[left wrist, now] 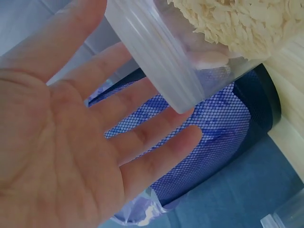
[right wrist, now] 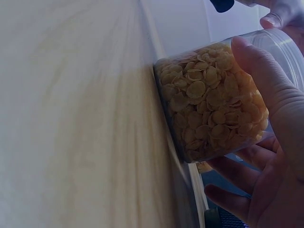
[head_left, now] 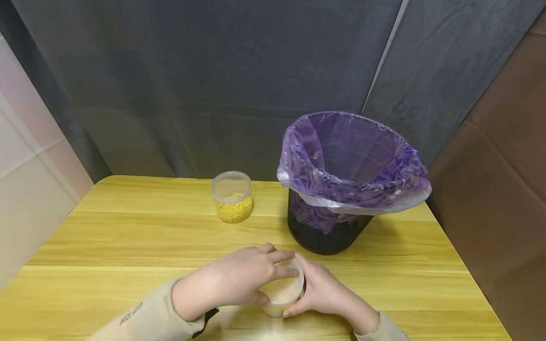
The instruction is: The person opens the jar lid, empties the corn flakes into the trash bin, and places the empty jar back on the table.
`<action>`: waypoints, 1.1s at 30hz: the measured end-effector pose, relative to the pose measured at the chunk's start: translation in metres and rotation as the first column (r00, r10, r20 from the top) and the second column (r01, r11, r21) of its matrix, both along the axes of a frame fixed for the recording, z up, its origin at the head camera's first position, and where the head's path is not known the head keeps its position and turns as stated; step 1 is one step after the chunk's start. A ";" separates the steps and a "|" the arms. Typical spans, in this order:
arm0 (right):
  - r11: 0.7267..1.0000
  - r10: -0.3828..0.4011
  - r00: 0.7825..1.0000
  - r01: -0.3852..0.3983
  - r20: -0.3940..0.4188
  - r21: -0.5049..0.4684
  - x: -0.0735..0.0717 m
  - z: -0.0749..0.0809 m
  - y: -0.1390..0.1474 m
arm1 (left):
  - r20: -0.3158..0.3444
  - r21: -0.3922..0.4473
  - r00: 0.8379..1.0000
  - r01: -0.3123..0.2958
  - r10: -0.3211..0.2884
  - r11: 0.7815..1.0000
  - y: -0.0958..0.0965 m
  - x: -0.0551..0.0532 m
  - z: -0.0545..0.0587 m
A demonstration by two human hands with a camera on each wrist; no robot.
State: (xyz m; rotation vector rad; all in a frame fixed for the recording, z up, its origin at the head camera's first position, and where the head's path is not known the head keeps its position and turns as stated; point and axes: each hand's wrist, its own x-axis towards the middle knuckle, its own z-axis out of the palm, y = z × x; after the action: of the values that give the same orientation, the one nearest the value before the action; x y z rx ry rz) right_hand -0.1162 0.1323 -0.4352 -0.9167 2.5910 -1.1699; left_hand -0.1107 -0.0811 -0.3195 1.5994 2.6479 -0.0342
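Observation:
A clear plastic jar (right wrist: 213,95) of pale flakes stands upright on the table near its front edge. My right hand (head_left: 320,289) holds it from the right side, the thumb on the near wall and the fingers round the far one. Over its translucent lid (left wrist: 156,57) lies my left hand (head_left: 243,277), thumb at the near rim and fingertips reaching across to the far rim. The left palm stands apart from the lid in the left wrist view. Behind the hands, to the left, stands another clear jar (head_left: 233,208), partly filled with yellow bits.
A black mesh waste bin (head_left: 328,237) lined with a purple plastic bag (head_left: 354,189) stands on the wooden table (head_left: 128,246), behind and right of the hands. A dark grey curtain (head_left: 213,85) hangs along the back edge. Brown fabric (head_left: 503,189) covers the right side.

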 end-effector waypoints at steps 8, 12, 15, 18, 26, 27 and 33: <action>1.000 0.001 1.000 -0.001 -0.016 0.000 0.000 0.000 0.000 | -0.048 0.062 0.999 0.000 0.003 0.998 -0.001 0.001 -0.005; 1.000 0.007 1.000 -0.007 -0.003 -0.012 -0.001 0.000 0.000 | -0.055 0.099 0.998 -0.016 0.022 0.995 0.000 0.001 -0.008; 1.000 0.007 1.000 -0.007 0.000 -0.018 -0.001 0.000 0.000 | -0.061 0.116 0.997 -0.035 0.043 0.993 0.001 0.002 -0.010; 1.000 0.003 1.000 -0.003 -0.004 -0.020 -0.001 0.000 0.000 | -0.081 0.129 0.995 -0.045 0.056 0.991 0.001 0.002 -0.012; 1.000 0.000 1.000 0.000 -0.003 -0.026 0.000 0.001 0.000 | -0.150 0.149 0.986 -0.048 0.070 0.988 0.001 0.003 -0.016; 1.000 0.000 1.000 0.000 -0.003 -0.026 0.000 0.001 0.000 | -0.157 0.150 0.985 -0.049 0.072 0.987 0.001 0.003 -0.016; 1.000 -0.006 1.000 0.006 -0.008 -0.019 0.000 0.001 0.000 | -0.197 0.171 0.976 -0.059 0.093 0.983 0.001 0.005 -0.020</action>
State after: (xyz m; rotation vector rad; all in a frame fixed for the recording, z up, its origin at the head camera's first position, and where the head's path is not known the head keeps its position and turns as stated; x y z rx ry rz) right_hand -0.1157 0.1323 -0.4346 -0.9203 2.5945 -1.1971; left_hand -0.1057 -0.0798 -0.3395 1.6186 2.9376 0.0253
